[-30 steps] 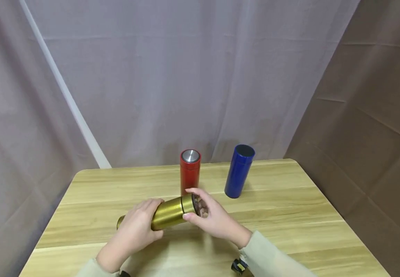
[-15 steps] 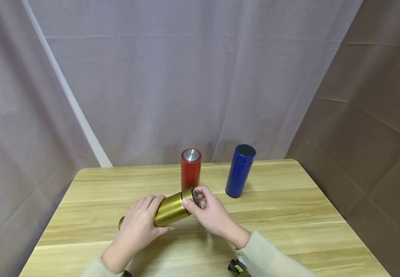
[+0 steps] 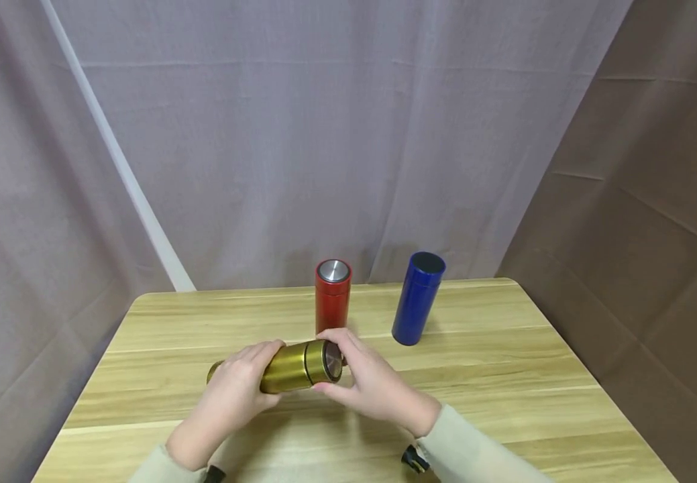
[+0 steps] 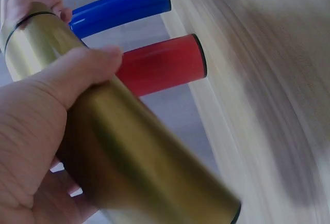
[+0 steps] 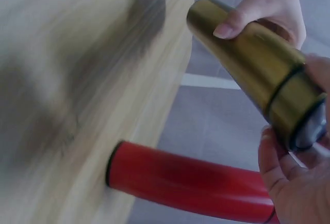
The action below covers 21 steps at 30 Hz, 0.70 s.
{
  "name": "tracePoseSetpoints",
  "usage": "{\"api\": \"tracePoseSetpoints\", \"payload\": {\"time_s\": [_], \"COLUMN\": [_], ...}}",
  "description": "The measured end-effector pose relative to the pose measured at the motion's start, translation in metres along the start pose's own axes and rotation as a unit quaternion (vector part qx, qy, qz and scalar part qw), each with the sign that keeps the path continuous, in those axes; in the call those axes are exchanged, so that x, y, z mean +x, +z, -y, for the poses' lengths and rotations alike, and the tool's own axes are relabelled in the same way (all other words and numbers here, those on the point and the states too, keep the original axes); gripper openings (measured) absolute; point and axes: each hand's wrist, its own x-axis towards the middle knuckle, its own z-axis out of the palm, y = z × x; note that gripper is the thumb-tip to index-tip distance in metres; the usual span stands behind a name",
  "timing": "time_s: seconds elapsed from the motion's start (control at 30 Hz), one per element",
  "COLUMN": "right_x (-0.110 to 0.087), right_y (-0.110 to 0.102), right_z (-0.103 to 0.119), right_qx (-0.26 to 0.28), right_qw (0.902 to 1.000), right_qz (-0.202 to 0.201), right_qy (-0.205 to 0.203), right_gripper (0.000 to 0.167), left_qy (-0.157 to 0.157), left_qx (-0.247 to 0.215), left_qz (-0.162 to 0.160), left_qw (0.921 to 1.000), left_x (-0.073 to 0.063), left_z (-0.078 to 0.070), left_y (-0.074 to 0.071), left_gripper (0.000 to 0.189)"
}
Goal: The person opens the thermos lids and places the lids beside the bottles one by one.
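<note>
A gold thermos flask [image 3: 288,370] is held on its side over the table, its lid end toward the right. My left hand [image 3: 227,392] grips its body, the thumb laid along the metal in the left wrist view, where the flask [image 4: 139,152] fills the middle. At the other end my right hand [image 3: 375,386] holds the lid [image 3: 316,360] between thumb and fingers. The lid's round silvery top faces right. In the right wrist view, a dark seam runs between the lid [image 5: 294,108] and the body, and fingertips meet the lid's rim from both sides.
A red thermos [image 3: 332,305] with a silver-topped lid stands upright just behind the gold one. To its right is an upright blue thermos [image 3: 417,298] with a dark top. The wooden table [image 3: 505,376] backs onto a grey curtain [image 3: 336,134].
The right hand has turned about the lid: half a second ago its thumb lay over the lid's upper side, now it is underneath. The flask's lid end has dipped slightly and turned toward the camera.
</note>
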Motion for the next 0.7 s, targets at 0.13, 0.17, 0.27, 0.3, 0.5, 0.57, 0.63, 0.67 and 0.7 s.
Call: {"api": "tracePoseSetpoints", "payload": {"time_s": [0.13,0.17,0.27,0.3,0.5,0.57,0.63,0.67,0.7], "right_x": [-0.0002,-0.0008,-0.0024,-0.0028,-0.0041,-0.0049,-0.0051,-0.0049,-0.0048], "right_y": [-0.0006,-0.0001,0.0011,0.0013,0.0043,0.0051,0.0053,0.0054,0.0053], "right_z": [-0.0015,-0.0018,-0.0014,-0.0009,-0.0023,-0.0030,-0.0031,-0.0031,-0.0029], "right_qx": [-0.033,-0.023,0.026,0.048,0.099,0.085,0.069,0.069,0.070], "right_qw": [0.9989,0.9995,0.9976,0.9946,0.9799,0.9813,0.9825,0.9818,0.9808], "right_qz": [0.011,0.012,0.012,0.011,-0.005,-0.013,-0.020,-0.021,-0.020], "right_qy": [-0.030,-0.016,0.063,0.091,0.173,0.173,0.172,0.176,0.181], "right_gripper": [0.071,0.075,0.085,0.087,0.063,0.052,0.047,0.046,0.047], "left_qy": [-0.004,-0.003,0.007,0.011,0.020,0.023,0.027,0.028,0.029], "left_qx": [0.007,0.011,0.021,0.023,0.025,0.026,0.028,0.029,0.028], "left_qz": [0.005,0.002,-0.019,-0.028,-0.059,-0.061,-0.064,-0.066,-0.068], "left_qw": [1.0000,0.9999,0.9996,0.9993,0.9977,0.9975,0.9972,0.9970,0.9969], "left_x": [0.0000,0.0002,0.0013,0.0016,0.0029,0.0032,0.0034,0.0034,0.0034], "left_z": [-0.0017,-0.0026,-0.0051,-0.0057,-0.0080,-0.0087,-0.0091,-0.0090,-0.0089], "left_y": [-0.0007,-0.0006,0.0004,0.0006,0.0015,0.0021,0.0027,0.0032,0.0034], "left_gripper": [0.081,0.082,0.083,0.084,0.087,0.087,0.088,0.088,0.088]}}
